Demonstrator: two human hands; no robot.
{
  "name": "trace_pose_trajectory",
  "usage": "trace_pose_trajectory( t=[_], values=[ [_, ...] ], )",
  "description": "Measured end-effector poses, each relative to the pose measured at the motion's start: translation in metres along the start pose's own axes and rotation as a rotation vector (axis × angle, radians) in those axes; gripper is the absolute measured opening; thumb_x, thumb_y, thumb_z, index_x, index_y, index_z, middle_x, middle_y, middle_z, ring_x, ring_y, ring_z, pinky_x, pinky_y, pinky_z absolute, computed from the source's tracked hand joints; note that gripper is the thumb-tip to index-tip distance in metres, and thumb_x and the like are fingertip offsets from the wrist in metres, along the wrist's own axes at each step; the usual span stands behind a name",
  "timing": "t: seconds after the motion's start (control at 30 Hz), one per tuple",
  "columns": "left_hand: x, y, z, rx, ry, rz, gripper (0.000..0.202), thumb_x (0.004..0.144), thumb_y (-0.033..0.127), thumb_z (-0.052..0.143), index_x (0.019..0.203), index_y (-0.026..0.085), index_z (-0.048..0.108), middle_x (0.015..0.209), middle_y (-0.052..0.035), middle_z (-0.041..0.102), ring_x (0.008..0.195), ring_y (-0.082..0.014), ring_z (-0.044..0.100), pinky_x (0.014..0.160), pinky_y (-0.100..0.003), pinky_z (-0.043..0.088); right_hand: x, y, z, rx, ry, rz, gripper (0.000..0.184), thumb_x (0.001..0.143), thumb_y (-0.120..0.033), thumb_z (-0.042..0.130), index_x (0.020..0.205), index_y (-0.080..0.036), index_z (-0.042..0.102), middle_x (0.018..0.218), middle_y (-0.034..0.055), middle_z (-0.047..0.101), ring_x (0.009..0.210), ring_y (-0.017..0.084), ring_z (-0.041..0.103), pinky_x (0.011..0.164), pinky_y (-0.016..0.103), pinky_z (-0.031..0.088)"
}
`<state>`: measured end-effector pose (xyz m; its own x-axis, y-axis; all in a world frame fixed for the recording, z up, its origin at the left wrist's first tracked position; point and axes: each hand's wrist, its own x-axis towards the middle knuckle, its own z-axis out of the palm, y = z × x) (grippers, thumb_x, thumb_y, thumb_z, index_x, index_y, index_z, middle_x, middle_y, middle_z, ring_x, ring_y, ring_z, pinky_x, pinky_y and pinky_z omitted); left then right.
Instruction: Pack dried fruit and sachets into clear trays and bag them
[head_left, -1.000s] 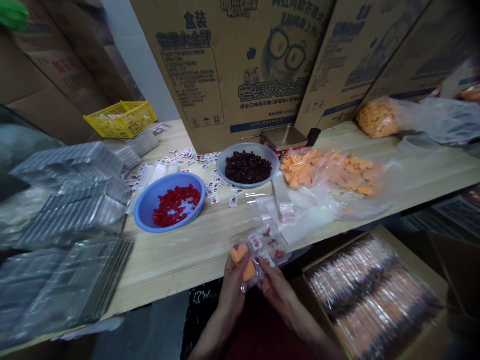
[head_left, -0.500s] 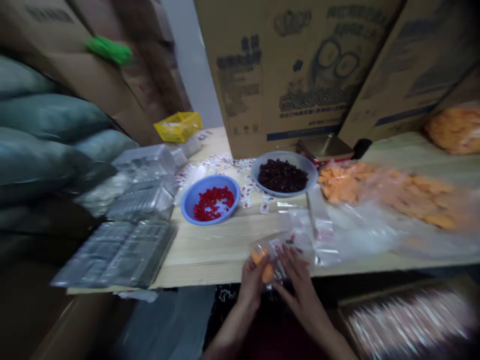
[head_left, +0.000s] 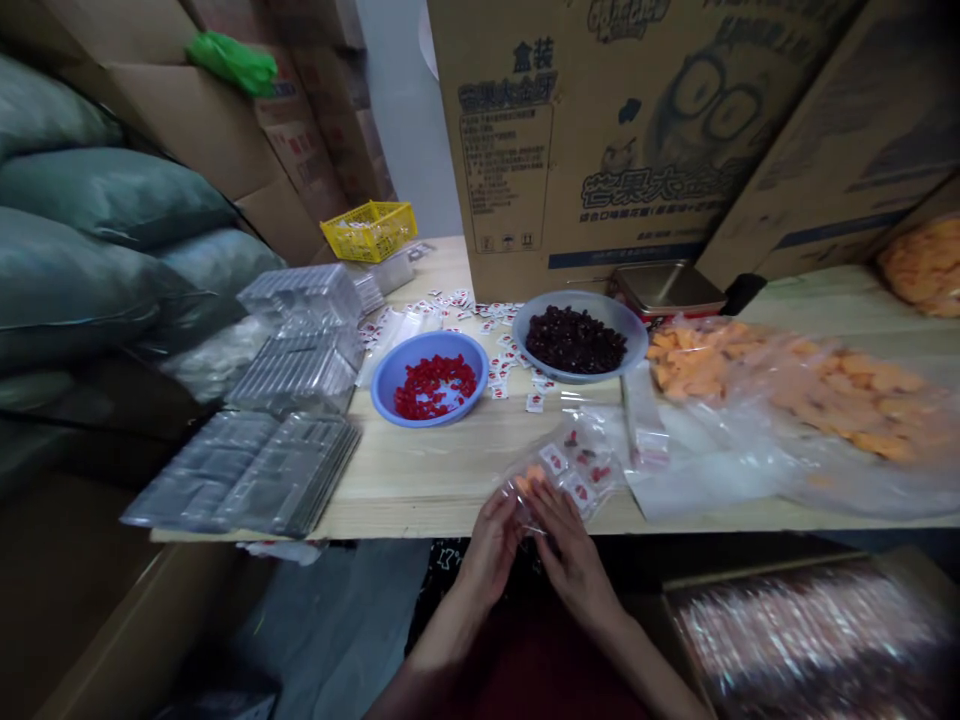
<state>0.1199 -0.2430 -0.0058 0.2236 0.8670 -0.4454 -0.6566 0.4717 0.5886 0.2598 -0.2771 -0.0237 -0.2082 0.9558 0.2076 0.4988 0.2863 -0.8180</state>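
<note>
A clear plastic compartment tray (head_left: 606,450) lies at the table's front edge. In it are small white printed packets (head_left: 579,491), dark and red pieces (head_left: 600,473), and orange pieces (head_left: 529,478) at its near left. My left hand (head_left: 493,545) is closed round the tray's near left corner, close to the orange pieces. My right hand (head_left: 564,545) lies over the near side, fingers together on top of the orange pieces and thumb at the front edge. The fingers partly hide what is under them.
A blue bowl (head_left: 380,392) holds red pieces; a pale bowl (head_left: 637,350) holds dark ones. Orange pieces (head_left: 694,355) spill from a plastic bag at right. Stacked clear trays (head_left: 292,465) stand left. Behind are a scale (head_left: 667,288), a yellow basket (head_left: 371,232) and large cartons (head_left: 502,190).
My right hand has slid left and nearer over the tray, uncovering the packets and the red and dark pieces. It now covers more of the orange pieces. The camera view has shifted slightly.
</note>
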Motion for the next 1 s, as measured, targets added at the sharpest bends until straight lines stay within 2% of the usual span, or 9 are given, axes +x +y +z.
trace_pose_trajectory(
  t=[0.2,0.37,0.47,0.57,0.63,0.73,0.87,0.93,1.0],
  values=[
    [-0.011,-0.015,-0.006,0.032,0.087,0.076,0.025,0.078,0.032,0.078,0.096,0.017,0.072,0.101,-0.0065,0.073,0.092,-0.0158,0.067,0.088,-0.028,0.051,-0.011,0.009,0.001,0.226,0.038,-0.007,0.052,0.095,-0.015,0.04,0.141,-0.036,0.051,0.148,-0.0024,0.049,0.142,0.022,0.039,0.121,0.053,0.025],
    [-0.019,-0.025,-0.016,0.016,0.175,0.027,0.031,0.075,0.036,0.079,0.101,0.019,0.071,0.11,-0.0075,0.071,0.098,-0.018,0.066,0.085,-0.027,0.052,-0.014,-0.013,0.013,0.254,-0.018,-0.011,0.044,0.093,-0.017,0.051,0.133,-0.034,0.062,0.14,0.0015,0.058,0.134,0.024,0.05,0.119,0.051,0.031],
    [-0.021,-0.014,-0.025,0.076,0.253,0.01,0.035,0.073,0.041,0.08,0.098,0.019,0.07,0.104,-0.0074,0.073,0.091,-0.0182,0.068,0.08,-0.028,0.054,-0.015,-0.023,0.004,0.294,0.04,0.048,0.033,0.092,-0.022,0.059,0.122,-0.032,0.07,0.132,0.0039,0.064,0.127,0.025,0.056,0.114,0.049,0.039],
    [-0.02,0.012,-0.029,0.161,0.195,-0.019,0.039,0.073,0.042,0.08,0.101,0.017,0.069,0.106,-0.0099,0.073,0.092,-0.0211,0.069,0.082,-0.033,0.055,-0.01,-0.019,-0.018,0.281,0.295,0.162,0.027,0.093,-0.028,0.059,0.118,-0.029,0.071,0.134,0.0068,0.062,0.131,0.028,0.052,0.113,0.052,0.038],
    [-0.018,0.032,-0.029,0.255,0.179,0.002,0.039,0.074,0.045,0.078,0.1,0.015,0.071,0.104,-0.0114,0.074,0.091,-0.0229,0.07,0.085,-0.036,0.055,0.0,-0.01,-0.032,0.247,0.381,0.185,0.03,0.093,-0.031,0.059,0.122,-0.028,0.068,0.137,0.0081,0.06,0.137,0.029,0.045,0.115,0.055,0.033],
    [-0.016,0.064,-0.023,0.54,0.118,0.106,0.039,0.078,0.051,0.072,0.094,0.016,0.074,0.098,-0.0112,0.075,0.094,-0.0264,0.069,0.091,-0.04,0.054,0.021,-0.004,-0.044,0.138,0.315,0.096,0.044,0.092,-0.036,0.063,0.135,-0.032,0.059,0.15,0.0063,0.047,0.147,0.03,0.028,0.118,0.059,0.023],
    [-0.025,0.1,-0.003,1.045,-0.068,0.216,0.033,0.081,0.051,0.068,0.093,0.021,0.077,0.105,-0.0082,0.075,0.108,-0.0293,0.065,0.102,-0.04,0.048,0.041,-0.024,-0.06,-0.099,0.113,-0.043,0.078,0.082,-0.048,0.073,0.15,-0.035,0.037,0.161,0.0062,0.028,0.151,0.034,0.007,0.118,0.063,-0.004],
    [-0.028,0.111,0.012,1.243,-0.194,0.265,0.035,0.085,0.05,0.062,0.101,0.022,0.076,0.113,-0.0077,0.074,0.112,-0.0292,0.064,0.105,-0.04,0.046,0.041,-0.032,-0.073,-0.115,0.034,-0.062,0.08,0.081,-0.05,0.074,0.15,-0.033,0.037,0.152,0.009,0.044,0.148,0.032,0.022,0.118,0.06,-0.007],
    [-0.028,0.113,0.029,1.374,-0.36,0.303,0.036,0.091,0.047,0.055,0.111,0.023,0.073,0.119,-0.0076,0.071,0.113,-0.0281,0.063,0.104,-0.039,0.047,0.031,-0.032,-0.085,-0.084,0.03,-0.04,0.062,0.083,-0.047,0.073,0.138,-0.03,0.05,0.129,0.0062,0.062,0.132,0.026,0.047,0.12,0.055,0.002]
  ],
)
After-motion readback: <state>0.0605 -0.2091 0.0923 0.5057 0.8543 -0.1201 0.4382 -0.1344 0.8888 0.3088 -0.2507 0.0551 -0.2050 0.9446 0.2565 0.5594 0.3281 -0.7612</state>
